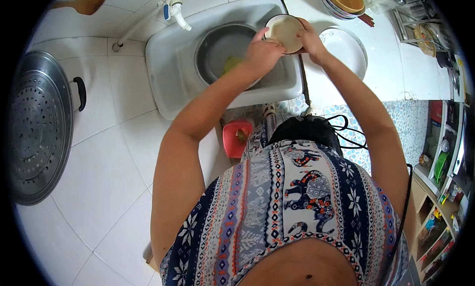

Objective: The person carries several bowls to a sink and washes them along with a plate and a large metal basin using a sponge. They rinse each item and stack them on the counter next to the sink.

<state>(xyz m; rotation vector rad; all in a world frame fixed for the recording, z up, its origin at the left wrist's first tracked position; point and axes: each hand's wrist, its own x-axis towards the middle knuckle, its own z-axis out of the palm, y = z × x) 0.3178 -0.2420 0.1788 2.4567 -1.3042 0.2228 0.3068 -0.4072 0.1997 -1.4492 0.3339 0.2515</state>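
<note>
Between both hands I hold a small cream-coloured bowl (285,31) with a dark rim, over the right part of the sink. My left hand (263,54) grips its lower left edge, with the thumb along the rim. On the right side, my right hand (311,41) holds the rim. Below and left of the bowl, a large grey basin (219,45) sits in the white sink (169,71). A yellow-green cloth or sponge (231,64) lies in the basin, partly hidden by my left forearm.
A white tap (176,13) juts over the sink's back left. White plates (345,50) and stacked bowls (345,2) stand on the right counter (386,63). A red bin (237,139) is below the sink. A perforated metal steamer tray (41,126) hangs at the left wall.
</note>
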